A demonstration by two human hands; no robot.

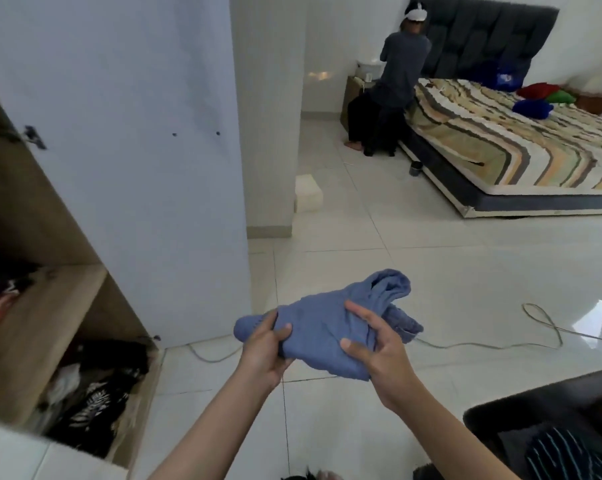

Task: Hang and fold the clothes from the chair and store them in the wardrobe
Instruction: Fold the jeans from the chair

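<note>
— Blue garment [327, 327], bundled and half rolled: we held it in mid-air over the floor tiles [431, 271], between the chair and the wardrobe.

— How did we hold it?

— Our left hand [263, 348] gripped the rolled left end, thumb on top and fingers curled under. Our right hand [379, 351] pinched the right side, thumb and fingers closed into the cloth. It touched nothing but our hands.

— And how far along were we?

— Midway, we judged. The wardrobe [67, 306] stood open at our left, its white door [136, 133] swung out, and its lower compartment already held a dark heap of clothes [98, 393]. Whether those were ours from the chair, we could not tell. The blue piece looked bunched rather than neatly folded, so folding and shelving it remained.

— Anything left on the chair?

— A striped garment [569, 455] lay on the dark chair [534, 403] at our lower right, so more was waiting. Beyond, another person [396, 81] stood by the bed [517, 143].
</note>
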